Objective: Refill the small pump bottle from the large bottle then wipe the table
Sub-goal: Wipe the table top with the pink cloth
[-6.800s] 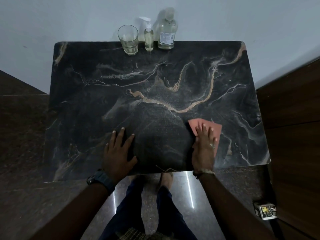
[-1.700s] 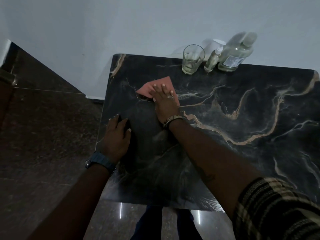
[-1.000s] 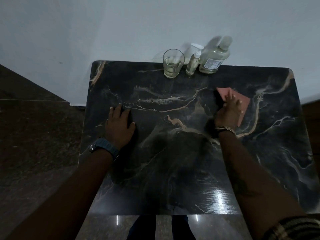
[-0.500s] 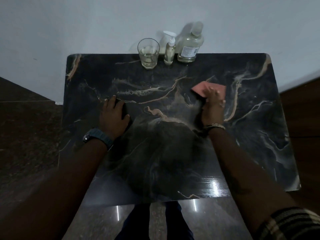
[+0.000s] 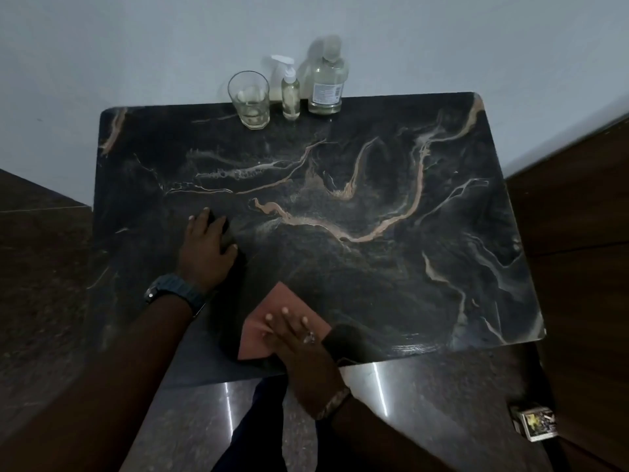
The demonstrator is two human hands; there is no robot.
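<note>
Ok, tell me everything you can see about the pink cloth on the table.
The pink cloth is a thin, salmon-pink sheet that looks like soft fabric, lying flat near the front edge of the dark marble-patterned table. One corner points toward the wall, and a crease runs across its left part. The right hand presses on it with straight fingers, covering its right side. The left hand rests on the table beside it, not touching it. Whether it is damp cannot be told.
</note>
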